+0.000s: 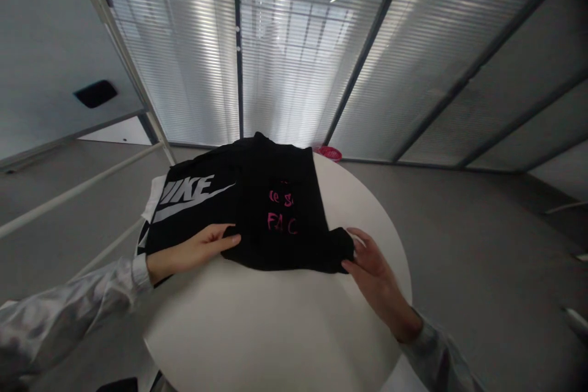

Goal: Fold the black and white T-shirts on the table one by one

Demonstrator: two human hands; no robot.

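As the left hand (197, 250) lay flat against the pink-lettered shirt (264, 174), the right hand (373, 266) gripped its corner; tautness seemed key.

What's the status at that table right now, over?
Left hand flat at edge of black top with pink lettering. Right hand pinches its near corner. Black Nike garment alongside, on round white table.

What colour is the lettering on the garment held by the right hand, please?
Pink lettering on the black garment; head view shows it best.
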